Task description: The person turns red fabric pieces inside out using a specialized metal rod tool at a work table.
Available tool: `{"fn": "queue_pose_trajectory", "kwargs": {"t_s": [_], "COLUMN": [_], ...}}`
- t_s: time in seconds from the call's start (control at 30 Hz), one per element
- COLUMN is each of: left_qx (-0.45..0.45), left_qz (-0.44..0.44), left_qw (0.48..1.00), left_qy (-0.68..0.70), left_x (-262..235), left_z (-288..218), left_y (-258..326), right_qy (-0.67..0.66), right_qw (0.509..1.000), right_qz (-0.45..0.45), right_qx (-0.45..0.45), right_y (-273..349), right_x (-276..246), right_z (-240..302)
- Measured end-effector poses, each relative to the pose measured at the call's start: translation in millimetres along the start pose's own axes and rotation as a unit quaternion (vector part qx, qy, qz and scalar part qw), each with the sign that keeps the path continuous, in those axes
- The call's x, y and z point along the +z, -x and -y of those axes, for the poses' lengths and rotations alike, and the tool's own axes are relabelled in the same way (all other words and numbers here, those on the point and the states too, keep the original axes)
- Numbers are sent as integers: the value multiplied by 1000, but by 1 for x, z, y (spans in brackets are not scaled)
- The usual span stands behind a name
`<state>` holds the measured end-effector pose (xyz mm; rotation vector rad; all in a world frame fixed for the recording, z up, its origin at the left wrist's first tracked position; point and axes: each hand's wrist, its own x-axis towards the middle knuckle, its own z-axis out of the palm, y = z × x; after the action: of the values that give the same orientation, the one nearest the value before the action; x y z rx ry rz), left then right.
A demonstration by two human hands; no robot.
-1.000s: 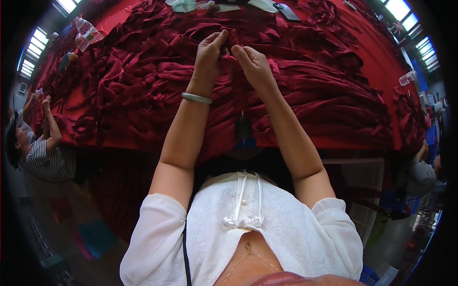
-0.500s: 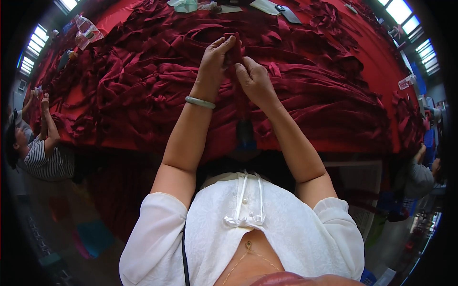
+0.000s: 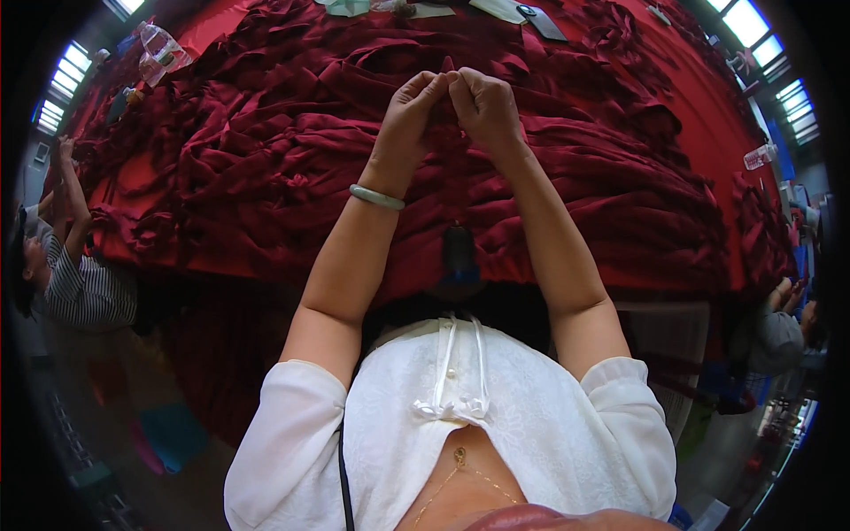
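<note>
Both hands are raised above a big heap of dark red fabric strips (image 3: 301, 168). A dark red cloth strip (image 3: 448, 63) is pinched between them, and its small pointed tip shows above the fingertips. My left hand (image 3: 413, 115), below a pale green bangle (image 3: 376, 196), closes thumb and forefinger on it. Curled and touching the left, my right hand (image 3: 487, 106) grips the same strip. Part of it hangs below the hands, blending into the heap. Between my forearms, at the table's near edge, stands a dark rounded post (image 3: 458, 250) with a blue base.
Clear plastic bottles stand at the far left (image 3: 162, 53) and right (image 3: 760, 157). A phone (image 3: 542, 24) lies at the back. A person in a striped top (image 3: 84, 288) works at the left, and another person in grey (image 3: 772, 336) is at the right.
My right hand has moved up to meet the left at the strip's top end, so less of the strip shows above the hands. The person at the left has raised an arm.
</note>
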<state>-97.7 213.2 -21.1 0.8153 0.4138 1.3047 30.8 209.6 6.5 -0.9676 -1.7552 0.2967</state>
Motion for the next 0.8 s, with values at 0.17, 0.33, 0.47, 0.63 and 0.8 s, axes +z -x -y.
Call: {"fn": "queue_pose_trajectory", "kwargs": {"t_s": [0.17,0.33,0.47,0.63,0.8], "left_qx": [-4,8,2,-4,10], "left_qz": [17,0,21,-45,-3], "left_qw": [1000,1000,1000,999,999], "left_qy": [8,-1,3,-17,-42], "left_x": [0,7,7,8,28], "left_z": [1,1,6,0,-2], "left_y": [6,8,7,14,4], "right_qy": [-4,-9,15,61,41], "right_qw": [1000,999,1000,998,998], "right_qz": [11,16,-1,-3,-48], "right_qx": [25,32,11,-3,9], "right_y": [12,7,8,13,-24], "right_x": [-1,-3,-3,6,-10], "right_z": [2,2,2,-1,-9]}}
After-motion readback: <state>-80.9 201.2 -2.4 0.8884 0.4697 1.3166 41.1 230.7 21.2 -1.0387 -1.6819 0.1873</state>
